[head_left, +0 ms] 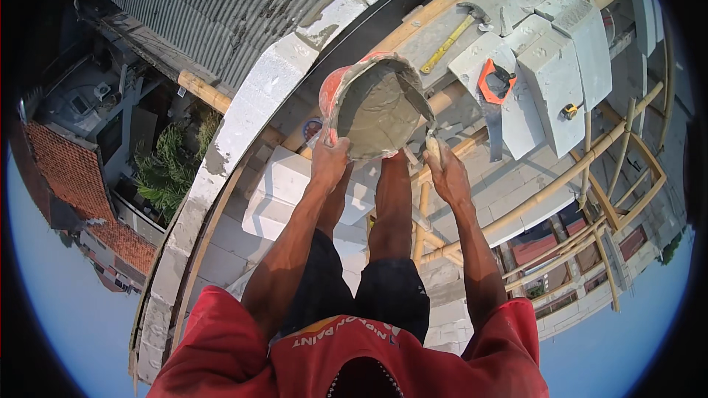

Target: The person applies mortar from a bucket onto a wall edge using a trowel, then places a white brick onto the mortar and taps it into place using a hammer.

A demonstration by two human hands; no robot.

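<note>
A: Starting from the left, what is that side doing?

B: The left hand (330,158) is clenched on the near left rim of the red bucket (334,92), whose mouth tips toward the person.

A: Heavy, would you say?

B: I'd expect so: it looks well filled with wet grey mortar (380,114), a dense, soft, sticky load likely to slump toward the low side. The crusted rim seems stiff enough to grip, though wet smears could make it slippery.

A: Best hold?

B: On the rim, fingers hooked over the edge. Whether anything bears it from below, I cannot tell.

A: And where is it?

B: In front of the person's legs (391,214), between the hands and a little beyond them; the left one touches it.

A: The other hand?

B: The right hand (448,177), just beside the bucket's right edge, grasps the handle of a trowel (433,149). That should be light and rigid, best held there. How far its blade dips in, I can't make out.

A: Farther right?

B: A hammer (450,43), a saw (493,129), then white blocks (549,66), all apart from the hands.
</note>
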